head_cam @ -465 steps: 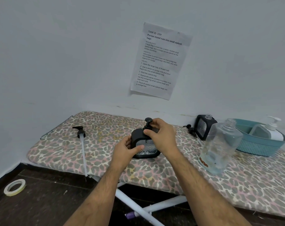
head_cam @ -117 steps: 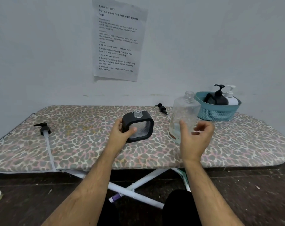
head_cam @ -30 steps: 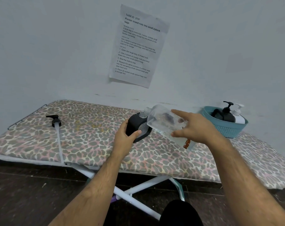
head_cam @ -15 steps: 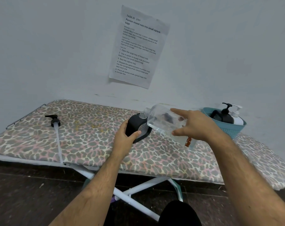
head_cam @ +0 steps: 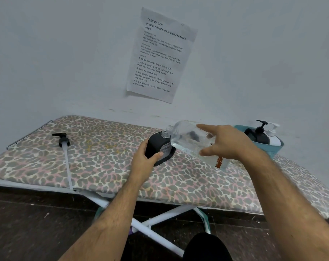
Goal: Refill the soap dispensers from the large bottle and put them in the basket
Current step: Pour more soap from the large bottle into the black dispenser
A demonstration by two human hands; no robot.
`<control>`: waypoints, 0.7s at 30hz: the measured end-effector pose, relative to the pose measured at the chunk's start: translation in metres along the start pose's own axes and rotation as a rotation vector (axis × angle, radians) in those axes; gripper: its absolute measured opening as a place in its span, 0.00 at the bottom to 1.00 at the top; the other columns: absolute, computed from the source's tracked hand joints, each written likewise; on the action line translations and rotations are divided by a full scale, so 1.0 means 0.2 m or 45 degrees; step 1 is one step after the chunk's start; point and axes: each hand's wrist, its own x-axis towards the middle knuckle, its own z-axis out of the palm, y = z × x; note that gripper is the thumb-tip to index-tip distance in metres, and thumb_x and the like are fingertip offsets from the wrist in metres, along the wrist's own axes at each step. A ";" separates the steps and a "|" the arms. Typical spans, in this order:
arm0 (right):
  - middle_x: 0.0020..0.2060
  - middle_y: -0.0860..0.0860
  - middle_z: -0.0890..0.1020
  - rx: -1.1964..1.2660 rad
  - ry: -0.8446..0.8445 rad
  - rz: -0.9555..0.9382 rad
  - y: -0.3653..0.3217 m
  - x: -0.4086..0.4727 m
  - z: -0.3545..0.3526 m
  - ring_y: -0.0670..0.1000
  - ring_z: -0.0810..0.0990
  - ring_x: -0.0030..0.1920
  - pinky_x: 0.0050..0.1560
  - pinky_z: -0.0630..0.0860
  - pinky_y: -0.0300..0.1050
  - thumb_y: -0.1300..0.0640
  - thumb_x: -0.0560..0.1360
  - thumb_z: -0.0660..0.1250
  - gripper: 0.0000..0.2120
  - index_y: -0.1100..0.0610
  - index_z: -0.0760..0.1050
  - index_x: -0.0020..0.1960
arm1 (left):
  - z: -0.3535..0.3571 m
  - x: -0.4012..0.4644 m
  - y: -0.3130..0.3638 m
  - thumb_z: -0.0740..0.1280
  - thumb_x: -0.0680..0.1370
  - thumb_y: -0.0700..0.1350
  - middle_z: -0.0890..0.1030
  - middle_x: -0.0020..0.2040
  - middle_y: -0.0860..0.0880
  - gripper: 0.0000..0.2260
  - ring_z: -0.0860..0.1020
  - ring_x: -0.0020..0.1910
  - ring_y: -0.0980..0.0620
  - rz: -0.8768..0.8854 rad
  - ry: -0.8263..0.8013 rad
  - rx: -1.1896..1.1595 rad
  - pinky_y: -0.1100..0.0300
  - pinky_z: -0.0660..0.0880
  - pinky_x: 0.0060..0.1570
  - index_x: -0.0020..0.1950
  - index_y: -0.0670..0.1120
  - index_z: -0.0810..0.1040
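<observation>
Large bottle (head_cam: pixel 190 138) tilted over dispenser (head_cam: pixel 159 147)

- An ironing board (head_cam: pixel 96 166) with a leopard-print cover, in grey, pink and cream, stands on crossed white legs (head_cam: pixel 156 217).
- Directly behind the ironing board rises a plain pale wall (head_cam: pixel 56 63), marked with a few dark scuffs just above the board's far edge.
- A printed paper sheet (head_cam: pixel 160 55) hangs on the wall above the board's middle, slightly creased and tilted.
- Below the board lies a dark floor (head_cam: pixel 28 228), speckled with small pale flecks.
- A thin metal rail (head_cam: pixel 28 133) runs along the board's left end.
- The light is soft and even.
</observation>
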 end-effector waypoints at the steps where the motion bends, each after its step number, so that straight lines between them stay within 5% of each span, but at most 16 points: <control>1: 0.63 0.45 0.79 -0.005 0.000 -0.002 0.00 0.00 0.00 0.44 0.75 0.48 0.45 0.73 0.42 0.40 0.68 0.75 0.41 0.36 0.60 0.76 | 0.00 0.00 0.00 0.74 0.75 0.42 0.80 0.61 0.55 0.26 0.79 0.60 0.56 -0.002 0.001 0.001 0.52 0.78 0.61 0.71 0.51 0.70; 21: 0.63 0.46 0.79 -0.081 -0.030 -0.004 -0.03 0.02 -0.07 0.45 0.74 0.49 0.53 0.78 0.48 0.40 0.67 0.75 0.41 0.36 0.61 0.75 | 0.00 -0.01 0.02 0.74 0.75 0.42 0.79 0.59 0.58 0.25 0.79 0.59 0.57 0.003 -0.012 -0.047 0.56 0.79 0.59 0.70 0.52 0.71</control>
